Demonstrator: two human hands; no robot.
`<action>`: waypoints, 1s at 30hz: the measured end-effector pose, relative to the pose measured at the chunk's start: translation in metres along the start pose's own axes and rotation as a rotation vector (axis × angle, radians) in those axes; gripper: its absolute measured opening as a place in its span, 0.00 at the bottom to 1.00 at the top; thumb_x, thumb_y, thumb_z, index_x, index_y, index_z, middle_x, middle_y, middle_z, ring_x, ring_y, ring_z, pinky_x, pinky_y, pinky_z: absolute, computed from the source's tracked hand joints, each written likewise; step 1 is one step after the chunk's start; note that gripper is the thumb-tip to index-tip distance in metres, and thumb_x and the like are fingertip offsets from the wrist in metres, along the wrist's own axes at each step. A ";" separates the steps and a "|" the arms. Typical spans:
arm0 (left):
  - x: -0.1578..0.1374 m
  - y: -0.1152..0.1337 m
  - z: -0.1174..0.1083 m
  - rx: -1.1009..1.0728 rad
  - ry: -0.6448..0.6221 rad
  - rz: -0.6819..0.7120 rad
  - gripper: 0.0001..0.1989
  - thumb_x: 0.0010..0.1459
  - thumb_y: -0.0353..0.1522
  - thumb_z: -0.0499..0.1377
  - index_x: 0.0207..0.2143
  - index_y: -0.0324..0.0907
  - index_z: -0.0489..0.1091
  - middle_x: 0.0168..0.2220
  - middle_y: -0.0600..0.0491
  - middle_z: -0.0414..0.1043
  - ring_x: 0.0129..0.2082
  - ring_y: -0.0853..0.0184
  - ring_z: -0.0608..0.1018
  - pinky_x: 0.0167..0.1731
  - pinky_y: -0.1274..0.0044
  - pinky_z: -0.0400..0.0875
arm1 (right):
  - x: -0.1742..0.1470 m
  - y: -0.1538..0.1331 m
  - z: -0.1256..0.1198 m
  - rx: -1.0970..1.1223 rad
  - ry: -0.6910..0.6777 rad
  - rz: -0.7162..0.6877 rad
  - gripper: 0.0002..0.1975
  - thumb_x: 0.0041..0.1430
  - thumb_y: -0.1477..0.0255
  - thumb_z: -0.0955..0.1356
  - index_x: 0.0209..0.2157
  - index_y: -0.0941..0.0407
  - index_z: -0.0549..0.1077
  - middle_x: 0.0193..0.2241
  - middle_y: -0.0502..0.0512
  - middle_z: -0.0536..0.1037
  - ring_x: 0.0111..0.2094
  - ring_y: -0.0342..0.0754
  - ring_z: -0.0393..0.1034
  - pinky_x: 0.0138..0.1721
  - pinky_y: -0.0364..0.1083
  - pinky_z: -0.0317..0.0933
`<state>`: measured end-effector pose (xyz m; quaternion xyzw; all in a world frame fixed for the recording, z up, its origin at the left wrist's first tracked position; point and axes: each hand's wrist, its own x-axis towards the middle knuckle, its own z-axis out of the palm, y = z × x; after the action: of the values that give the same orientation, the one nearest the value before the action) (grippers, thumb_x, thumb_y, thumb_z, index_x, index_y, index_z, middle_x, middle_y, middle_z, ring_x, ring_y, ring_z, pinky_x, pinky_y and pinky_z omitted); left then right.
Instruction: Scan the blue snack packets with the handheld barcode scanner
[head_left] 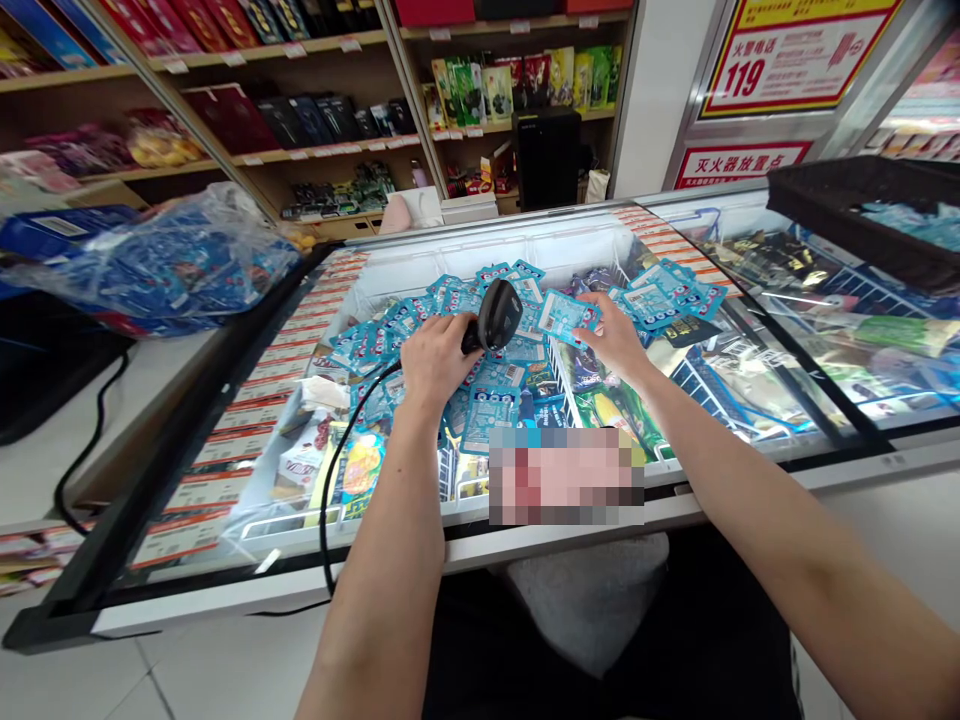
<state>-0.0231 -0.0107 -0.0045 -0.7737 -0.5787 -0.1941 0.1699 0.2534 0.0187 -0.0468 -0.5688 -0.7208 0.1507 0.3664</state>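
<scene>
My left hand [436,358] is closed round the handle of a black barcode scanner [501,314], its head tilted toward the right. A black cable runs from the scanner down over the freezer's front edge. Between the thumb and fingers of my right hand [616,338] is a light-blue packet [564,316] with a white label, held just right of the scanner head. Many similar blue packets [491,415] lie spread on the glass under and left of the scanner. Another pile of blue packets [664,300] lies to the right, beyond my right hand.
Under the packets is a glass-topped chest freezer [300,545] with goods in wire baskets. A clear plastic bag [195,260] of blue packets sits at left, a black crate [840,215] at right. Stocked shelves [315,150] stand behind. A pixelated patch covers part of the front edge.
</scene>
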 end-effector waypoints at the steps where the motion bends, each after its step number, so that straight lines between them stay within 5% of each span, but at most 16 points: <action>1: 0.000 0.001 -0.001 -0.001 -0.010 0.019 0.19 0.56 0.41 0.56 0.49 0.46 0.68 0.43 0.47 0.75 0.47 0.56 0.73 0.40 0.70 0.65 | 0.001 0.002 0.000 0.003 0.018 -0.004 0.22 0.58 0.64 0.62 0.54 0.52 0.61 0.41 0.54 0.76 0.34 0.50 0.70 0.41 0.49 0.62; 12: 0.001 0.006 -0.001 -0.043 -0.061 0.195 0.19 0.57 0.39 0.54 0.49 0.45 0.69 0.43 0.47 0.75 0.46 0.57 0.74 0.37 0.71 0.65 | 0.007 0.021 -0.001 -0.068 0.189 0.022 0.20 0.64 0.65 0.56 0.56 0.53 0.58 0.46 0.56 0.74 0.37 0.50 0.71 0.41 0.49 0.63; 30: 0.002 0.011 -0.005 -0.073 -0.101 0.235 0.18 0.56 0.39 0.54 0.49 0.46 0.69 0.43 0.48 0.75 0.46 0.57 0.74 0.37 0.71 0.65 | 0.004 0.016 -0.003 -0.069 0.187 0.038 0.20 0.63 0.65 0.56 0.55 0.53 0.59 0.50 0.57 0.72 0.39 0.51 0.69 0.42 0.50 0.63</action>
<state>-0.0125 -0.0147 0.0003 -0.8507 -0.4843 -0.1548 0.1338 0.2669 0.0270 -0.0532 -0.6062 -0.6774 0.0788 0.4092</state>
